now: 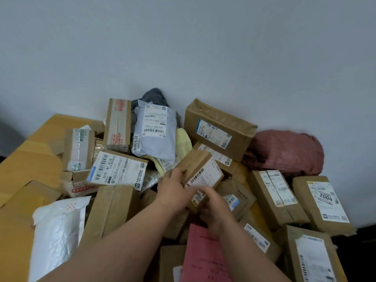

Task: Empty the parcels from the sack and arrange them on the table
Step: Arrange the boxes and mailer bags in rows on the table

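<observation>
small brown box (200,171) centre frame, tilted, atop parcel heap | left hand (173,189) closed on its left edge | right hand (213,210) blurred, gripping its lower end | red sack (284,152) right, against wall | table (30,159) bare at left

Parcels lie heaped across the table (30,159), against the wall (183,47). A crumpled sack (284,151) sits at the back right, behind two boxes. A padded envelope (55,237) lies front left. A soft mailer (154,133) leans at the rear centre, left of a large box (219,131).
</observation>
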Motion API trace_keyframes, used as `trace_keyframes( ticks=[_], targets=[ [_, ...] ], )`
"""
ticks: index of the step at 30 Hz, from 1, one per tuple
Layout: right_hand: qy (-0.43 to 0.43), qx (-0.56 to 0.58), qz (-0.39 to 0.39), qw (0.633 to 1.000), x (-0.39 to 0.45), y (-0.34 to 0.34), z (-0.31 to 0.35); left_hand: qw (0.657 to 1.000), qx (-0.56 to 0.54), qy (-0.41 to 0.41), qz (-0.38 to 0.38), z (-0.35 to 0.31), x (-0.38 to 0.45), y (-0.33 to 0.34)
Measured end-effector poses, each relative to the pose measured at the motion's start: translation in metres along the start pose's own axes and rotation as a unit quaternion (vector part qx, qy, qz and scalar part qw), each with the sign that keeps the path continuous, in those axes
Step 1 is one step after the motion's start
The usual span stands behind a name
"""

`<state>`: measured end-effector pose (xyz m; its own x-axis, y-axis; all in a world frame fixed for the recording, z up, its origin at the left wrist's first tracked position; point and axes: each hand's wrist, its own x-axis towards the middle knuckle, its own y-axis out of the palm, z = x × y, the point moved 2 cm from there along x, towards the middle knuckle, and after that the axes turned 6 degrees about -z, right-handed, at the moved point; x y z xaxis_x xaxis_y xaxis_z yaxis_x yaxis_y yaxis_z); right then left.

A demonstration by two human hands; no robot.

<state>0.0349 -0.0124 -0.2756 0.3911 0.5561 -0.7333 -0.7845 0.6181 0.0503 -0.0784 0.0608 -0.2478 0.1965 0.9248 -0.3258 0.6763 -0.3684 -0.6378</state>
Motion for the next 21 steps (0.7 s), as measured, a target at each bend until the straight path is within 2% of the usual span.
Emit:
trace_keyframes(
  ticks=[5,8,10,12,14,16,19,21],
  targets=[
    [-0.095,0.036,-0.059,0.993,-0.022,-0.005,0.016,0.999,0.013,0.031,-0.009,-0.022,-0.002,-0.026],
    [-0.176,-0.046,-0.082,0.98,-0.028,-0.016,0.044,0.996,-0.081,0.02,0.013,-0.04,0.002,-0.035],
    [-0.277,-0.131,-0.174,0.936,-0.019,-0.03,0.078,0.987,-0.16,0.0,0.024,-0.05,0.008,-0.034],
    [-0.379,-0.232,-0.272,0.854,-0.003,-0.044,0.118,0.979,-0.203,-0.02,0.015,-0.059,0.016,-0.031],
    [-0.43,-0.363,-0.316,0.764,0.014,-0.049,0.156,0.967,-0.251,-0.044,0.014,-0.065,0.023,-0.025],
    [-0.408,-0.467,-0.287,0.73,0.037,-0.05,0.19,0.955,-0.289,-0.065,0.011,-0.071,0.033,-0.016],
    [-0.335,-0.583,-0.21,0.71,0.074,-0.051,0.215,0.949,-0.305,-0.077,0.004,-0.076,0.043,-0.01],
    [-0.318,-0.613,-0.178,0.701,0.096,-0.056,0.221,0.949,-0.306,-0.077,-0.004,-0.082,0.049,-0.006]
  ],
)
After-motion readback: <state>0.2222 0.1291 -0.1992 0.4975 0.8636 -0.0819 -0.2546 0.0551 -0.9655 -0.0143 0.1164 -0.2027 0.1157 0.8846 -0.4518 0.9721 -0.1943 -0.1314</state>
